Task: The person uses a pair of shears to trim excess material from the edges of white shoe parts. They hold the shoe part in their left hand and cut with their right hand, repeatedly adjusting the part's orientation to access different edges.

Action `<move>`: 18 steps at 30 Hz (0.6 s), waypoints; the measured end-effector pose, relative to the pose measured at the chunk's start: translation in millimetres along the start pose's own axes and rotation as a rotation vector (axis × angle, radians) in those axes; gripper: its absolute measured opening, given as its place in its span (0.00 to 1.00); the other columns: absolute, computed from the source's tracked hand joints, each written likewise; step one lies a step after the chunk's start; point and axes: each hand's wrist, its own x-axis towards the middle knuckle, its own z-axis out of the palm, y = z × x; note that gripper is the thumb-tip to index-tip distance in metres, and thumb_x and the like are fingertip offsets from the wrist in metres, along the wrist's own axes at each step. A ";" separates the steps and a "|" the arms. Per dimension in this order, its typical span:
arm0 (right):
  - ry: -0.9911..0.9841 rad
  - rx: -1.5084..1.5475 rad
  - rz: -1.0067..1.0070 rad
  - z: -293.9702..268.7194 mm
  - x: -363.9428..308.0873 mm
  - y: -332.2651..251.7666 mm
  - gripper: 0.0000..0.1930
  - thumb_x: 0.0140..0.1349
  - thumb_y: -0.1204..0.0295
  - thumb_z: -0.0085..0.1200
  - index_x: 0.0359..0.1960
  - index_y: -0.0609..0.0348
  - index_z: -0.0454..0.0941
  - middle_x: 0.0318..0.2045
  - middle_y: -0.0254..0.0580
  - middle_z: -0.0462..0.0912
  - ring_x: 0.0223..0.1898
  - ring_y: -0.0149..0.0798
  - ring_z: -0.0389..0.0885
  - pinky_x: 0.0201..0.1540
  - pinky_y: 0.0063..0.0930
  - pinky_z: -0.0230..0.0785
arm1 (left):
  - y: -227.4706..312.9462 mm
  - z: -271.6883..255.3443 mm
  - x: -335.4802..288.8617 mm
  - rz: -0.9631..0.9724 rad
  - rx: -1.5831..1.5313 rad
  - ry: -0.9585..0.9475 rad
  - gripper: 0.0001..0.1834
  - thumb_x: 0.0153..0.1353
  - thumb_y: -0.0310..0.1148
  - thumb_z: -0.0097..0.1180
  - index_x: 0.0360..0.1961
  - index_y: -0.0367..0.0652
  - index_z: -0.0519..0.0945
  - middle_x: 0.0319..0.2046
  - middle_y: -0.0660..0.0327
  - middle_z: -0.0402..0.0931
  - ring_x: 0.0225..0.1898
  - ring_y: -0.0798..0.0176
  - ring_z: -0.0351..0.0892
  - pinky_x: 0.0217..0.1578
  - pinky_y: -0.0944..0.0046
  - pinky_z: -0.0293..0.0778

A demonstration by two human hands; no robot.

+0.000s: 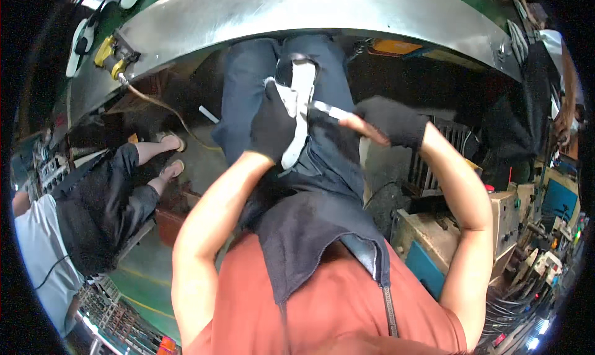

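A white and black slipper-like shoe (pixel 303 79) lies lengthwise across my lap, its white sole running down between my thighs. My left hand (pixel 271 124), in a black glove with the fingertips bare or pale, is closed round the shoe's left side. In my right hand (pixel 392 121), also black-gloved, is a slim pen-like tool with a pale body and dark tip (pixel 325 109). That tip points left, close to the sole's edge; whether it touches cannot be made out. The exact kind of tool is unclear.
A metal workbench (pixel 297 14) curves ahead of my knees. On its left end rests a yellow and black power tool (pixel 113 56) with a hose hanging down. Similar white and black footwear (pixel 80 45) lies beyond. A person (pixel 93 206) sits at the left; machine boxes (pixel 434 237) stand at my right.
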 end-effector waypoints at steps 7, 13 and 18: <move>0.372 0.295 -0.163 66.2 25.6 -2.1 0.22 0.66 0.56 0.43 0.30 0.68 0.76 0.27 0.61 0.78 0.28 0.53 0.80 0.31 0.41 0.69 | -9.8 -5.5 -36.3 0.078 -0.477 -0.023 0.33 0.57 0.35 0.53 0.59 0.30 0.56 0.52 0.34 0.62 0.51 0.38 0.69 0.47 0.51 0.70; 0.144 0.576 0.250 112.5 10.3 33.5 0.23 0.69 0.53 0.39 0.28 0.62 0.73 0.18 0.32 0.71 0.21 0.26 0.72 0.25 0.23 0.66 | -56.2 17.3 -101.5 -0.316 -1.093 -0.225 0.23 0.68 0.35 0.40 0.61 0.37 0.60 0.56 0.54 0.65 0.59 0.60 0.62 0.61 0.62 0.55; 0.070 0.784 0.294 95.3 13.0 33.3 0.25 0.67 0.50 0.40 0.30 0.62 0.74 0.21 0.38 0.75 0.20 0.25 0.72 0.24 0.24 0.65 | -60.8 44.4 -61.6 0.076 -1.067 -0.226 0.21 0.68 0.37 0.41 0.57 0.37 0.66 0.53 0.55 0.70 0.54 0.61 0.69 0.56 0.63 0.63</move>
